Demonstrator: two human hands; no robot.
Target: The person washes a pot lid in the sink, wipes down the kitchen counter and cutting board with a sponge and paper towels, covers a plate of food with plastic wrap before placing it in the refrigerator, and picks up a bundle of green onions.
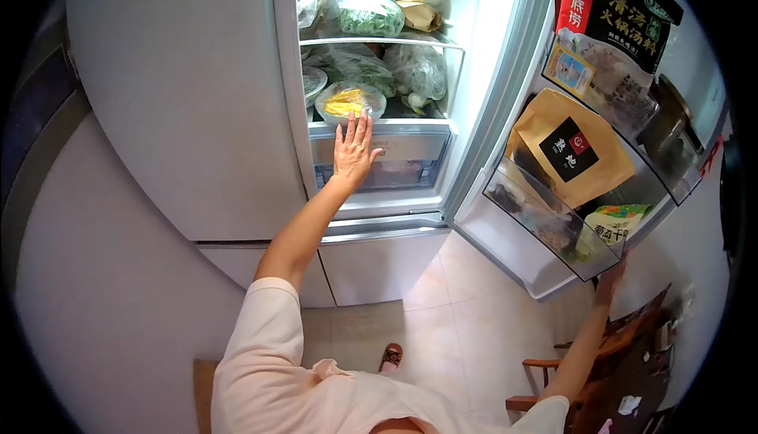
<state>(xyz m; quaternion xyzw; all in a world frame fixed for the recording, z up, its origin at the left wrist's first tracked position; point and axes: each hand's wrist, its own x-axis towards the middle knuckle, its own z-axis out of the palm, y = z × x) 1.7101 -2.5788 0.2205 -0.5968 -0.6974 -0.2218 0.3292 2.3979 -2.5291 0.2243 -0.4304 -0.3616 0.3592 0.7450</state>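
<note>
My left hand [354, 152] reaches into the open fridge with its fingers stretched out. Its fingertips rest at the front of a clear bowl [326, 107] covered in plastic wrap, with yellow strips of food inside. I cannot tell whether they press on the bowl or just overlap it. Below the palm is a clear-fronted drawer [395, 173]. My right hand [615, 268] is at the lower outer edge of the open fridge door [505, 252]; its fingers are mostly hidden there.
Bagged greens [371, 13] sit on the upper shelf [379, 41]. Door bins hold a brown paper pouch [608, 167], a black and red packet [624, 16] and a green-white packet [612, 229]. A wooden chair [600, 371] stands at lower right. A foot [391, 357] shows on the tiles.
</note>
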